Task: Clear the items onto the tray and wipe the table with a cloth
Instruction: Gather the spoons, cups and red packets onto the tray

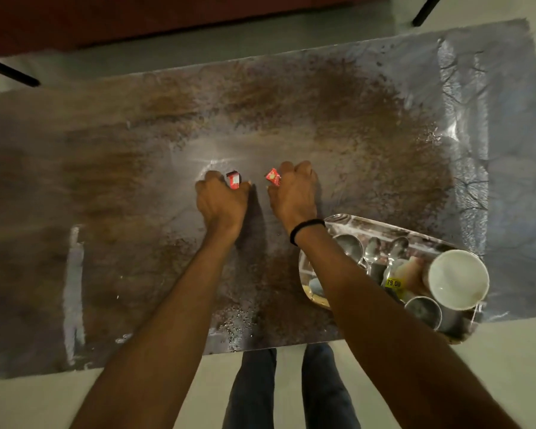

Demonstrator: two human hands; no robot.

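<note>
Fingertips: on both hands they curl under, away from where I stand, so only knuckles and the backs of the hands show.
Left hand (222, 202): low over the table (112, 187), fingers curled round a small red packet (233, 181) that pokes out past the knuckles; how much of it is wrapped I cannot see.
Right hand (293, 193): just beside the other, thumb and fingers pinching a second red packet (273, 178) by its near edge, with a black band (307, 229) round the wrist.
Packets: both near the middle of the table, well apart from the tray; the print is too small and blurred to read.
Tray (338, 217): shiny metal, at the near right corner of the table, its left part covered by the right forearm.
Tray load: a white cup (458, 278) with its open mouth towards me, upright or tilted I cannot tell; two steel tumblers (424, 309), two spoons (373, 247) and a yellow price sticker (393, 283); something pale under the forearm stays unclear.
Surface: glossy, mottled brown and grey, with a bright glare patch just beyond the hands, a pale streak at the near left and a crinkled clear covering (477, 119) over the right end.
Room: pale floor (415, 360); dark furniture legs (424, 10) at the far right and far left; a reddish-brown piece (136, 17) across the far side, cut off by the frame.
Legs (254, 388): in dark trousers, showing below the near table edge between the forearms.
</note>
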